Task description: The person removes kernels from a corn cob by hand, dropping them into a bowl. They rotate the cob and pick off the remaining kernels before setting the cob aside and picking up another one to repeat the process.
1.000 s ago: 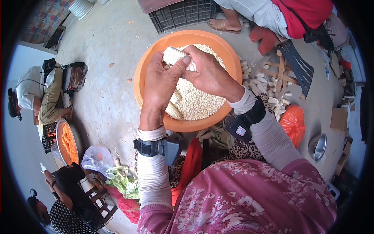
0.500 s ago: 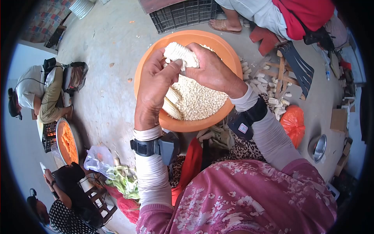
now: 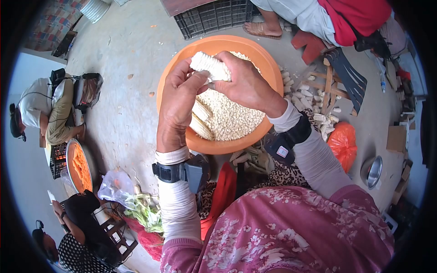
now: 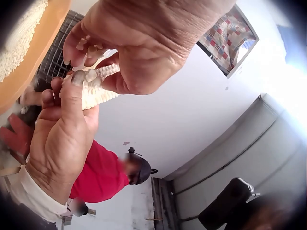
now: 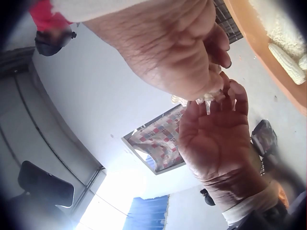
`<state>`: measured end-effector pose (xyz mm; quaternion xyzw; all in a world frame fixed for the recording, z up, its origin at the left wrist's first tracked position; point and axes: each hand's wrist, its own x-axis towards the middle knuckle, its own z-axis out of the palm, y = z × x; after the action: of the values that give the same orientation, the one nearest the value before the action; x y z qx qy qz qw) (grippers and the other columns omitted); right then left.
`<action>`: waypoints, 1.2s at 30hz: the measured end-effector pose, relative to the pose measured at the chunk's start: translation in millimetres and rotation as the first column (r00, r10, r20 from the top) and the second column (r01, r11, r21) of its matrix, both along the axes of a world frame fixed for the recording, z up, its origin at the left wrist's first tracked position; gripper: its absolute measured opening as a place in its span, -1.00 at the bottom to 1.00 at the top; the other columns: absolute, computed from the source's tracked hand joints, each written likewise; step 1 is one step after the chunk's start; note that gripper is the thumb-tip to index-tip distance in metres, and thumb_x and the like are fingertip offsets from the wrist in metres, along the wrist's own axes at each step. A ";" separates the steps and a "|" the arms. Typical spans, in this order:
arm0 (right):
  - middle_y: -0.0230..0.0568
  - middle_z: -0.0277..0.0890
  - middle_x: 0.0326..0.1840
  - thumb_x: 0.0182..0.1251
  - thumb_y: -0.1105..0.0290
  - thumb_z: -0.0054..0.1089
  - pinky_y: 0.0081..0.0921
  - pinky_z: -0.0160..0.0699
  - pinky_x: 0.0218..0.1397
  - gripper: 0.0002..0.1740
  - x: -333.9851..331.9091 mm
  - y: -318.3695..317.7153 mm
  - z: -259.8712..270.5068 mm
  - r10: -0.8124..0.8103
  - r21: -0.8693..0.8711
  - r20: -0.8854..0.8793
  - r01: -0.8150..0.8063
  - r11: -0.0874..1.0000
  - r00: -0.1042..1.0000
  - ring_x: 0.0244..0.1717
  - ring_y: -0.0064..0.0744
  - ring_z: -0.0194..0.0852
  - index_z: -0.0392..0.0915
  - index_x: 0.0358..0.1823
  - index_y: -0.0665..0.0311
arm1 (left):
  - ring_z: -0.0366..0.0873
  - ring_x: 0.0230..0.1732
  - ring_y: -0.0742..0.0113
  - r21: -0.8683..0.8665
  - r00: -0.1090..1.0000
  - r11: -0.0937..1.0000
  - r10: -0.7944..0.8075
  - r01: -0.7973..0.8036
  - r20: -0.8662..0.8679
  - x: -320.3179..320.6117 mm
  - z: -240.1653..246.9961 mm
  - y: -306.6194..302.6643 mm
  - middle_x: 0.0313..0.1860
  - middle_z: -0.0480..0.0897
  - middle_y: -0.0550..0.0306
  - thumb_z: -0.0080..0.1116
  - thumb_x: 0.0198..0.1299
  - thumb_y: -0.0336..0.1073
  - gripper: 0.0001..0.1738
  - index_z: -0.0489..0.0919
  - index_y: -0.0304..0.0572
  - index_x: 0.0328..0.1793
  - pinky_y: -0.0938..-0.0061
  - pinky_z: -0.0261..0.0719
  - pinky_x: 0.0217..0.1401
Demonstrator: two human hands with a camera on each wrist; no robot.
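Both hands hold a white corn cob (image 3: 210, 66) above an orange basin (image 3: 214, 146). My left hand (image 3: 178, 98) grips the cob's left end, its thumb lying on the near side. My right hand (image 3: 250, 84) grips the other end, fingers curled behind it. In the left wrist view, kernels lie among my left fingers and the right thumb (image 4: 72, 100) presses on the cob (image 4: 98, 96). Loose corn kernels (image 3: 234, 116) fill much of the basin, and corn ears (image 3: 200, 123) lie on them at the left.
Bare cobs (image 3: 307, 95) litter the floor right of the basin, near a wooden stool (image 3: 330, 86). A black crate (image 3: 214, 20) stands behind it. An orange bag (image 3: 342, 143) and a metal bowl (image 3: 374, 172) are at right. Other people sit at the left and back right.
My left hand has shifted slightly left and its thumb has moved along the cob. The cob has turned a little, showing more of its side. The basin has not moved.
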<state>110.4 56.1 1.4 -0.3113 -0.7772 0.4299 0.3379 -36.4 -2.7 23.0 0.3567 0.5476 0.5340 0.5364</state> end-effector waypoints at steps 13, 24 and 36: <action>0.14 0.52 -0.25 0.06 0.47 0.23 -0.28 0.51 -0.16 -0.59 0.0 -1.2 0.2 -0.017 0.007 -0.009 0.018 1.000 1.000 -0.17 0.06 0.55 0.35 -0.06 0.44 | 0.47 -0.29 0.52 0.011 0.998 1.000 0.004 -0.004 -0.068 4.6 0.2 1.2 -0.33 0.51 0.24 0.16 0.20 -0.27 -0.68 0.49 -0.19 0.06 0.65 0.46 -0.25; -0.14 0.48 -0.18 0.10 0.43 0.27 -0.50 0.47 -0.13 -0.49 2.7 0.5 5.7 0.046 -0.118 0.037 -0.041 0.992 0.998 -0.18 -0.47 0.46 0.32 0.07 0.43 | 0.46 -0.25 0.55 0.034 0.999 0.999 0.041 -0.042 0.027 2.8 -2.6 1.5 -0.29 0.54 0.27 0.16 0.20 -0.28 -0.70 0.51 -0.18 0.04 0.64 0.42 -0.19; -0.04 0.55 -0.24 0.12 0.34 0.25 -0.49 0.51 -0.21 -0.51 5.4 2.3 8.6 0.061 -0.211 -0.082 -0.077 0.974 0.995 -0.25 -0.43 0.54 0.38 0.04 0.44 | 0.53 -0.22 0.50 0.048 0.995 0.996 0.077 -0.080 0.060 -1.7 2.2 -0.7 -0.24 0.60 0.24 0.09 0.24 -0.33 -0.76 0.51 -0.22 0.01 0.56 0.48 -0.11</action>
<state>115.8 58.3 10.1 -0.3024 -0.7236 0.5339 0.3161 -38.1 -3.4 25.2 0.3327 0.5315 0.5786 0.5216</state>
